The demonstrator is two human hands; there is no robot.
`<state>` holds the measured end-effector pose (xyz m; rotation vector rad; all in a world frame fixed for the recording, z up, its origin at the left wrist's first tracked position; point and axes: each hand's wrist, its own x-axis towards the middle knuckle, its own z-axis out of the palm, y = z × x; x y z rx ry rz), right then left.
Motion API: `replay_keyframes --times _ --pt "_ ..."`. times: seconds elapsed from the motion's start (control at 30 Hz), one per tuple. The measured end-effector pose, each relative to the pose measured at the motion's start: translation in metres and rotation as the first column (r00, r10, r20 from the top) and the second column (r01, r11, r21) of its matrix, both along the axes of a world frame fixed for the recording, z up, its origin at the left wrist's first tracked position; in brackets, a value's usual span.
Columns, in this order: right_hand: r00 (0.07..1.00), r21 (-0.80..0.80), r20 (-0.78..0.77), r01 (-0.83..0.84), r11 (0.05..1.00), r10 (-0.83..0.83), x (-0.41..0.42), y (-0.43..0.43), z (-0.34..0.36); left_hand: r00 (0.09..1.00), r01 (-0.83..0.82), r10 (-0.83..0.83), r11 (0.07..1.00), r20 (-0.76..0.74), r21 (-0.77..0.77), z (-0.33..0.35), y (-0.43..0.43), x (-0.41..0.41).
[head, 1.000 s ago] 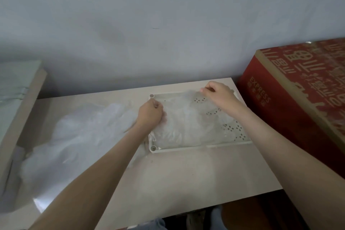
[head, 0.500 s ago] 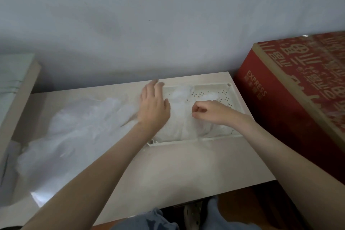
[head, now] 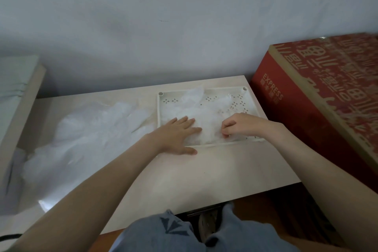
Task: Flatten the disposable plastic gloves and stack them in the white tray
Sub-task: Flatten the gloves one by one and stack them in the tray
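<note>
A white perforated tray (head: 253, 106) lies at the back right of the table. Clear plastic gloves (head: 206, 108) lie crumpled in it. My left hand (head: 177, 136) lies flat with straight fingers across the tray's front left corner, pressing the gloves down. My right hand (head: 239, 125) has curled fingers and pinches the glove plastic near the tray's front rim. A loose heap of more clear gloves (head: 86, 139) spreads over the left half of the table.
The pale table (head: 204, 178) ends at a near edge above my knees. A large red cardboard box (head: 327, 96) stands right against the table's right side. A pale board (head: 18, 106) leans at the far left. A grey wall runs behind.
My left hand slid from the tray's left rim toward the front corner and flattened. My right hand came from the tray's back to the front, pinching the plastic.
</note>
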<state>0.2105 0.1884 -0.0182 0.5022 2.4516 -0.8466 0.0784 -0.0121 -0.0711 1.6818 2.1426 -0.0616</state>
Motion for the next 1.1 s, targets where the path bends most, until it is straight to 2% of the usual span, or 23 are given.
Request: replay_keyframes --times 0.17,0.27,0.4,0.53,0.73,0.87,0.97,1.1 --pt "1.000 -0.005 -0.010 -0.013 1.000 0.013 0.003 0.000 0.001 0.999 -0.029 0.032 0.994 -0.019 0.108 0.007 -0.001 0.002" --pt "0.999 -0.051 -0.033 -0.016 0.999 0.015 0.004 -0.001 0.004 0.994 -0.108 0.106 0.986 0.024 0.127 0.011 -0.001 0.003" --pt "0.999 -0.127 0.024 -0.019 0.992 0.022 0.004 -0.005 0.008 0.989 -0.150 0.149 0.974 0.021 0.171 0.011 0.002 0.004" --pt "0.999 -0.111 0.021 -0.043 0.993 0.045 0.004 -0.015 0.008 0.976 -0.216 0.209 0.961 0.059 0.172 0.006 0.005 0.004" --pt "0.981 -0.077 -0.182 0.060 0.995 -0.074 -0.005 -0.025 0.001 0.973 -0.230 0.232 0.968 -0.006 0.103 0.003 0.009 0.003" --pt "0.950 -0.143 -0.278 0.106 0.984 -0.142 -0.010 -0.024 -0.001 0.970 -0.220 0.232 0.964 -0.074 0.147 -0.003 0.010 0.002" --pt "0.937 -0.160 -0.308 0.120 0.980 -0.165 -0.010 -0.017 -0.004 0.966 -0.238 0.250 0.959 -0.066 0.156 -0.007 0.011 -0.001" --pt "0.914 -0.120 -0.375 0.116 0.986 -0.153 -0.006 -0.005 -0.009 0.963 -0.264 0.266 0.962 -0.029 0.063 -0.008 0.011 -0.006"
